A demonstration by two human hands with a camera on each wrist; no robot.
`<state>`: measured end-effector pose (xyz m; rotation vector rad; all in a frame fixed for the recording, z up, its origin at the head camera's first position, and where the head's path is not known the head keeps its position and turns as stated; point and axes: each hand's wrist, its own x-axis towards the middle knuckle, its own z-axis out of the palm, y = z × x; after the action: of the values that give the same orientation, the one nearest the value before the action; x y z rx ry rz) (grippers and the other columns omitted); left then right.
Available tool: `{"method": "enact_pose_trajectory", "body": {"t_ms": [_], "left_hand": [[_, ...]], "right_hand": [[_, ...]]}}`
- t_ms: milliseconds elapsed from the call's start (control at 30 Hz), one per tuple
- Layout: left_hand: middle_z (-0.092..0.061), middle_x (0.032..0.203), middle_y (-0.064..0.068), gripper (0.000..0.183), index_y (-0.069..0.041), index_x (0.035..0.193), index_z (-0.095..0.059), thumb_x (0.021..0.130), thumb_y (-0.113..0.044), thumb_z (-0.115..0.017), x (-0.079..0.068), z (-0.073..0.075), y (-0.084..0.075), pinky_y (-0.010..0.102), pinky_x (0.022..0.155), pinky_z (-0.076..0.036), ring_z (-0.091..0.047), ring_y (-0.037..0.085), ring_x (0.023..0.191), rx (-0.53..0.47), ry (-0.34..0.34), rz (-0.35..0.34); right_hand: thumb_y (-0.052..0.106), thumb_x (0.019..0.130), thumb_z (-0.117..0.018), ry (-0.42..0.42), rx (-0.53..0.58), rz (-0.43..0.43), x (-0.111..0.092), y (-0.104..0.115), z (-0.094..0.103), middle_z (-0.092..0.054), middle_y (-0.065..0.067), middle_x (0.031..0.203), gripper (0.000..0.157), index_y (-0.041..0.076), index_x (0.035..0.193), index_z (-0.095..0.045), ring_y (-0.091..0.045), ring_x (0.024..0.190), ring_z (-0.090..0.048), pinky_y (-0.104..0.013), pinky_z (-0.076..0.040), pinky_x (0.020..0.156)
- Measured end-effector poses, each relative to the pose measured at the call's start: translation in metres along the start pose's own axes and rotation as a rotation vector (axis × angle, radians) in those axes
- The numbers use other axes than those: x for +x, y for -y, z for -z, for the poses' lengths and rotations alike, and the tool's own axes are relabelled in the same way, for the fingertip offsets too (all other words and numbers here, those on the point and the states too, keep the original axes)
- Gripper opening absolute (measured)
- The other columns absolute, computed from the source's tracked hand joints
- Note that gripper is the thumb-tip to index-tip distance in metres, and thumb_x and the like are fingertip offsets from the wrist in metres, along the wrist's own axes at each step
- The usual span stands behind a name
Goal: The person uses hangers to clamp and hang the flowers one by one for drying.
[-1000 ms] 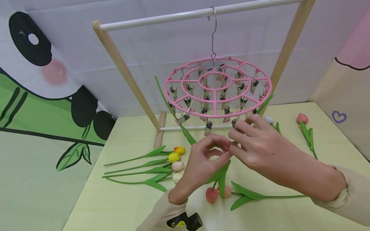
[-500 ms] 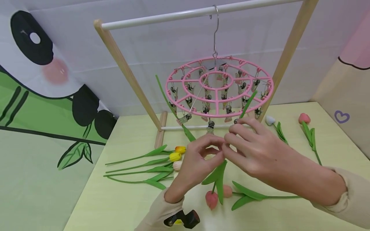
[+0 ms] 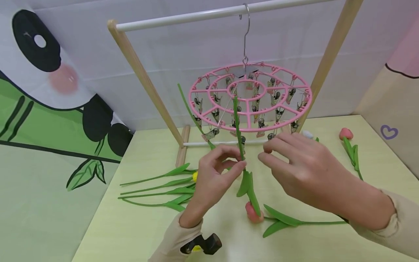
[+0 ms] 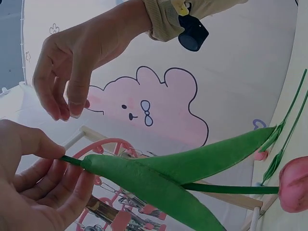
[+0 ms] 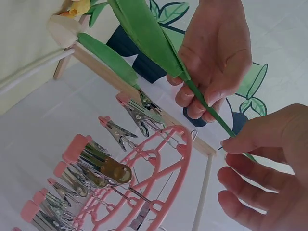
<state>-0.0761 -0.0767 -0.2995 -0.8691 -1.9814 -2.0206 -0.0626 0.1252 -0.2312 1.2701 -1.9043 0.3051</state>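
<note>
My left hand (image 3: 217, 174) pinches the stem of a pink artificial tulip (image 4: 294, 185) between thumb and fingertips. The tulip hangs flower down, its bare green stem end pointing up in front of the hanger. Its green leaves (image 3: 249, 187) sit just below my fingers. Slightly to the right, my right hand (image 3: 304, 165) hovers apart from the stem, fingers loosely bent around nothing. Behind both hands hangs a round pink clip hanger (image 3: 243, 130) with many metal clips. A white tulip (image 5: 65, 31) hangs upside down from a clip (image 3: 210, 134) at its left edge.
The hanger hooks over the white rail (image 3: 183, 18) of a wooden stand. Several tulips (image 3: 154, 195) lie at the table's left. Another tulip (image 3: 283, 217) lies in front, stem rightward. A pink tulip (image 3: 346, 133) and a white tulip (image 3: 307, 134) lie at the back right.
The tulip's stem end has swung left, from leaning right to nearly upright. My right hand has drawn away from my left fingertips, and the left hand has shifted slightly left.
</note>
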Motion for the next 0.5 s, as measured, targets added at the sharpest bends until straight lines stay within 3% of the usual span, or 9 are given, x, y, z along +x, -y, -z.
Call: {"method": "enact_pose_trajectory", "body": {"t_ms": [300, 433, 500], "left_hand": [[-0.058, 0.098, 0.017, 0.016, 0.008, 0.1, -0.058, 0.084, 0.008, -0.063, 0.007, 0.007, -0.005, 0.034, 0.077, -0.057, -0.061, 0.023, 0.087, 0.0, -0.084, 0.003], [-0.057, 0.098, 0.018, 0.017, 0.009, 0.1, -0.058, 0.083, 0.01, -0.063, 0.009, 0.01, -0.007, 0.037, 0.079, -0.057, -0.063, 0.022, 0.086, 0.012, -0.107, -0.012], [-0.057, 0.099, 0.018, 0.018, 0.009, 0.101, -0.058, 0.084, 0.009, -0.063, 0.009, 0.011, -0.008, 0.038, 0.079, -0.057, -0.063, 0.022, 0.086, 0.02, -0.112, -0.018]], "right_hand": [[0.008, 0.095, -0.038, 0.005, 0.019, -0.092, -0.005, -0.008, -0.006, -0.059, -0.009, 0.08, 0.03, 0.001, 0.085, -0.065, -0.019, 0.059, -0.054, -0.027, -0.045, 0.042], [0.002, 0.084, -0.052, 0.027, 0.063, -0.129, -0.011, -0.015, -0.012, -0.059, -0.01, 0.082, 0.012, 0.001, 0.087, -0.064, -0.019, 0.061, -0.055, -0.028, -0.046, 0.042], [-0.003, 0.074, -0.061, 0.037, 0.09, -0.15, -0.015, -0.017, -0.016, -0.059, -0.01, 0.083, 0.015, 0.001, 0.088, -0.064, -0.019, 0.063, -0.056, -0.029, -0.047, 0.042]]}}
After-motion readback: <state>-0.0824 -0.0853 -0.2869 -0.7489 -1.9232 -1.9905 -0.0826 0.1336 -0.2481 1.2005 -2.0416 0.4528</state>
